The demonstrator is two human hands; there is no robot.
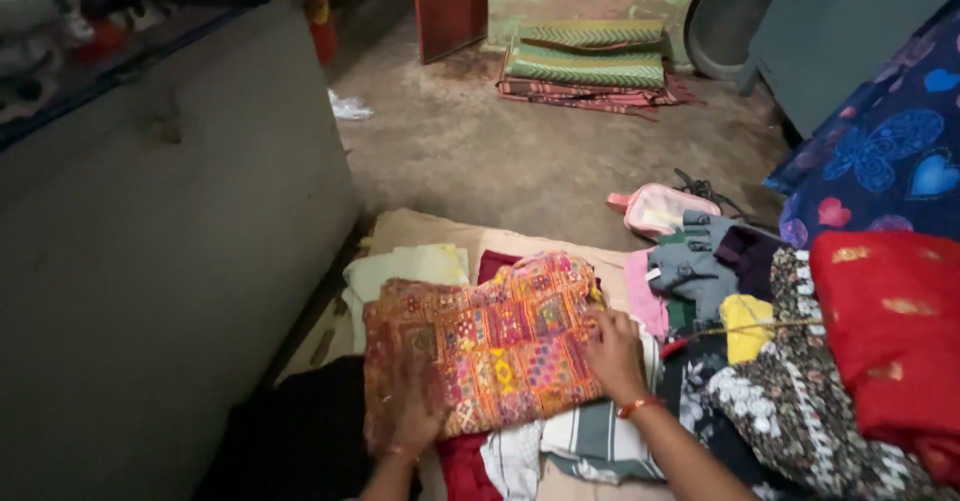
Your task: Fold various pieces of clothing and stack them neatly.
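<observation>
- Left hand [415,416] lies spread flat on the patterned orange cloth [480,346], low centre of the frame.
- Right hand [612,354] – fingers spread – presses the cloth's right edge.
- Cloth rests atop a pile of clothes [585,436]; red cloth [890,331] at right.

No packages, labels, signs or screens visible.

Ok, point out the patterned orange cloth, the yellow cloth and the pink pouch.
patterned orange cloth [495,346], head view, middle of folded top
yellow cloth [746,321], head view, its centre
pink pouch [662,209], head view, front face
</observation>
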